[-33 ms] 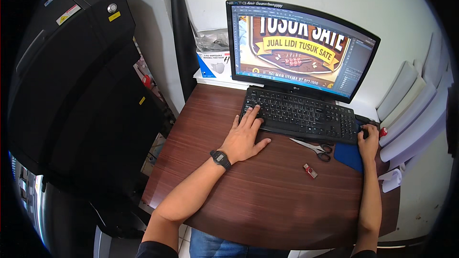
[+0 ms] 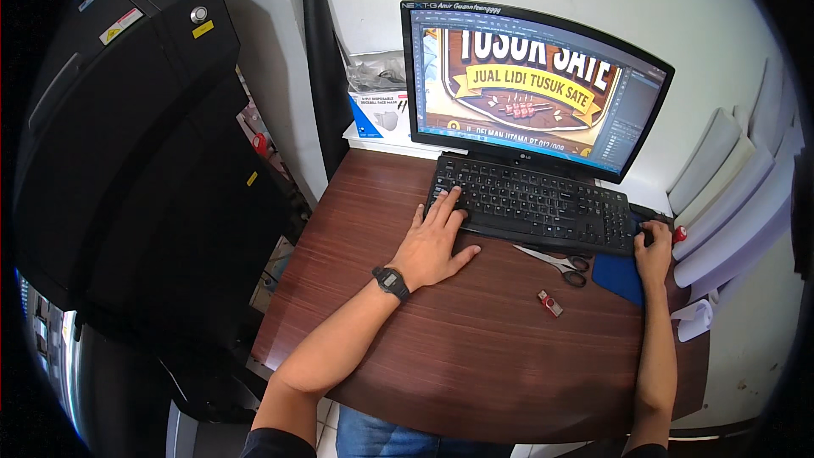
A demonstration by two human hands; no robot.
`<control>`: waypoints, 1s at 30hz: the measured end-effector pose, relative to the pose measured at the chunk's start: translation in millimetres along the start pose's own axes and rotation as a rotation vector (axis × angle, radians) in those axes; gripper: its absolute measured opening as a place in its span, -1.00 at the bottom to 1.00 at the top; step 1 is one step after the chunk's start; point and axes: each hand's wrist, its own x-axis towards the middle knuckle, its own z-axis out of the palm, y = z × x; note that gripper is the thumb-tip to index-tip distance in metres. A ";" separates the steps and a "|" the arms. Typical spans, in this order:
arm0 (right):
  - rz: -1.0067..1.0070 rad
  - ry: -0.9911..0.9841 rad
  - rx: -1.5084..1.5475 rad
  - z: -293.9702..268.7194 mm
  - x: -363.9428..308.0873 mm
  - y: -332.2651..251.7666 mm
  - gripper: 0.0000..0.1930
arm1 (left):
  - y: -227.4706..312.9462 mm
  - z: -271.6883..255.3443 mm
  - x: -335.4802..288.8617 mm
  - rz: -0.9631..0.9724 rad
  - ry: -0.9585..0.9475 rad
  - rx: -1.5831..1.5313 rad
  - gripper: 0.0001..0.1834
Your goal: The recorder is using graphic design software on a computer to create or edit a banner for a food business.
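**Two hands at a keyboard and mouse**

A person sits at a dark wood-grain tabletop point(image 2: 475, 348), both bare forearms reaching in from the lower edge. The left hand point(image 2: 434, 246), with a black watch point(image 2: 391, 282) at the wrist, lies palm down with its fingers point(image 2: 448, 203) spread loose and released, their tips resting on the left end of a black keyboard point(image 2: 534, 203); the thumb points out to the right over the wood. The keyboard sits at the back of the tabletop, just in front of a wide monitor point(image 2: 534, 85) showing a brown and yellow graphic in an editing program.

The right hand point(image 2: 653, 250) rests at the keyboard's right end, fingers curled over a dark mouse point(image 2: 649, 227) that is mostly hidden beneath them, on a blue pad point(image 2: 615, 276). A small red object point(image 2: 679, 233) shows just beside that hand.

Scissors point(image 2: 560, 261) lie flat just in front of the keyboard, between the two hands. A small red and silver flash drive point(image 2: 549, 303) lies nearer the person, apart from the scissors. A large black machine point(image 2: 127, 144) stands to the left of the tabletop, a black roll point(image 2: 322, 76) leans upright against the wall, and a white and blue box point(image 2: 377, 114) sits behind the monitor's left side. White paper rolls point(image 2: 729, 195) are stacked at the right.
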 end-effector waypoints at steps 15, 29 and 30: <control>0.007 -0.003 0.020 -2.7 0.6 -3.9 -0.76 | 0.9 -2.0 0.5 -0.006 -0.036 0.011 -0.25; 0.002 -0.006 0.028 -0.3 -0.2 -0.4 -0.76 | 2.6 -1.5 -0.2 -0.031 0.008 -0.004 -0.18; 0.002 -0.007 0.028 -0.3 -0.2 -0.8 -0.76 | 2.9 -1.5 -0.3 -0.031 0.007 -0.004 -0.18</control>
